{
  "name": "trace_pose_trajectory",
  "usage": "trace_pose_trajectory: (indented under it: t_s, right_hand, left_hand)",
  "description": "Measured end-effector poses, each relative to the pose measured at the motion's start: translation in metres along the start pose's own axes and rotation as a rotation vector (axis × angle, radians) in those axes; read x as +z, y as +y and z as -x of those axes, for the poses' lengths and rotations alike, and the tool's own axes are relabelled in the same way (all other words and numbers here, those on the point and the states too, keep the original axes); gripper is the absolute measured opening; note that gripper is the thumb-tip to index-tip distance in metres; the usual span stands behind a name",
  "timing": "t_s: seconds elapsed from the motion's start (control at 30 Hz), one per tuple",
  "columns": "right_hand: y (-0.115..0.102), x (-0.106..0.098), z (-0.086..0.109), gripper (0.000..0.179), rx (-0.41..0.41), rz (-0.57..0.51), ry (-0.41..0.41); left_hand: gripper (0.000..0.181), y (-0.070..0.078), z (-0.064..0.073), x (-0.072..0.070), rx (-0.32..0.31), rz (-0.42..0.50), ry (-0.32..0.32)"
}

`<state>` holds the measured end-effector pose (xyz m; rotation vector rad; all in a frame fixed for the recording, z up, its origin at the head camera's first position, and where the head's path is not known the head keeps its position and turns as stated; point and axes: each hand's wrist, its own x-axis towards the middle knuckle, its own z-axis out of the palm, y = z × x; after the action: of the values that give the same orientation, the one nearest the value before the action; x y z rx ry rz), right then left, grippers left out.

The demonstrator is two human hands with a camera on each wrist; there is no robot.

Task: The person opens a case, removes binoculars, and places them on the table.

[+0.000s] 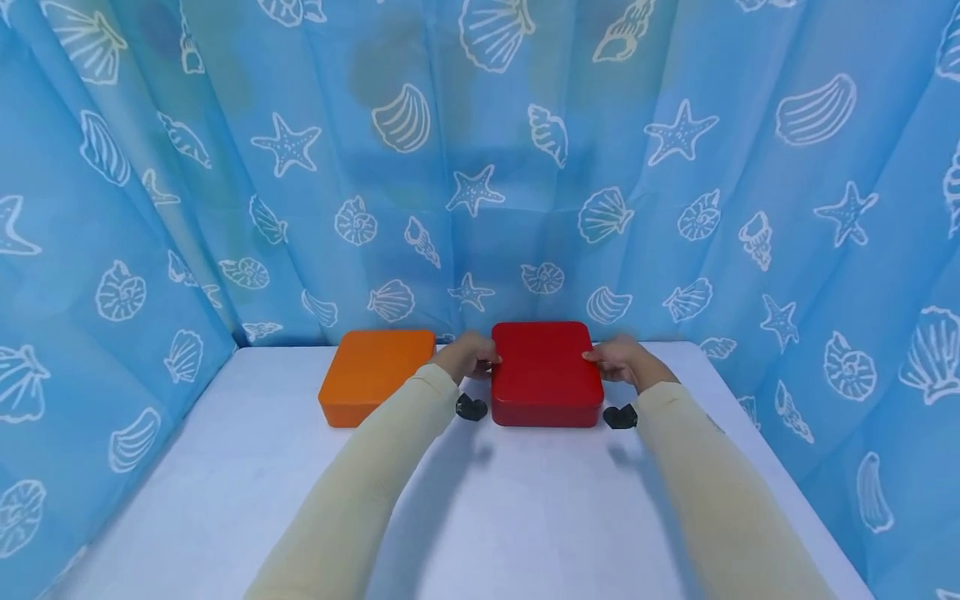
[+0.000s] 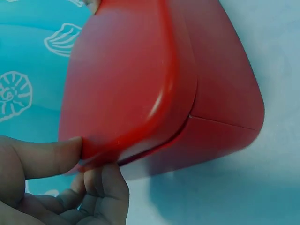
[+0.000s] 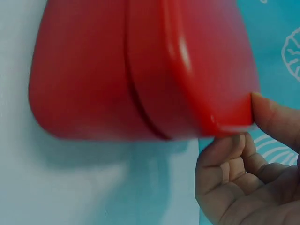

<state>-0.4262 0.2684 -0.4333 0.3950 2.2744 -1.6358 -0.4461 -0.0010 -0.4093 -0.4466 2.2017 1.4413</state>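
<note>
A red box [image 1: 547, 408] with rounded corners stands at the back of the white table, its red lid [image 2: 117, 79] on top. At the lid's left side, my left hand [image 1: 468, 356] pinches the edge, thumb on top and curled fingers beneath. My right hand [image 1: 621, 360] grips the opposite edge in the same manner. Along the seam between lid and box, a dark narrow gap shows near the left hand's corner in the left wrist view. The right wrist view also has a dark seam line running round the corner.
An orange box [image 1: 382, 367], also with rounded corners, sits on the white table [image 1: 247, 483] left of the red one, close to my left forearm. Blue curtains [image 1: 517, 242] with white shells and starfish hang behind the table and along both sides.
</note>
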Motion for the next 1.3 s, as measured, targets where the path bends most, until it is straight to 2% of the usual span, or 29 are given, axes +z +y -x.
trace_pose_trajectory:
  t_s: [0.2,0.5,0.67,0.77,0.97,1.3]
  right_hand:
    - [-0.005,-0.001,0.004,0.070,-0.016,0.004,0.013]
    - [0.003,-0.001,0.007,0.063,-0.017,-0.025,-0.027]
    - [0.002,-0.001,0.009,0.061,-0.009,0.015,-0.047]
    - [0.001,-0.002,0.011,0.061,-0.023,0.046,-0.043]
    - [0.002,-0.001,0.012,0.059,-0.025,0.031,-0.045]
    - [0.006,-0.004,0.015,0.067,-0.015,-0.002,-0.063]
  left_hand:
    - [0.019,0.001,0.001,-0.002,0.042,0.053,0.009]
    - [0.023,-0.010,0.007,-0.001,0.079,0.088,0.023]
    - [0.024,-0.014,0.006,-0.004,0.086,0.125,-0.015]
    - [0.027,-0.014,0.003,-0.005,0.086,0.129,-0.016]
    - [0.032,-0.019,0.001,-0.005,0.081,0.152,-0.021]
    - [0.029,-0.022,0.012,-0.010,0.098,0.191,-0.076]
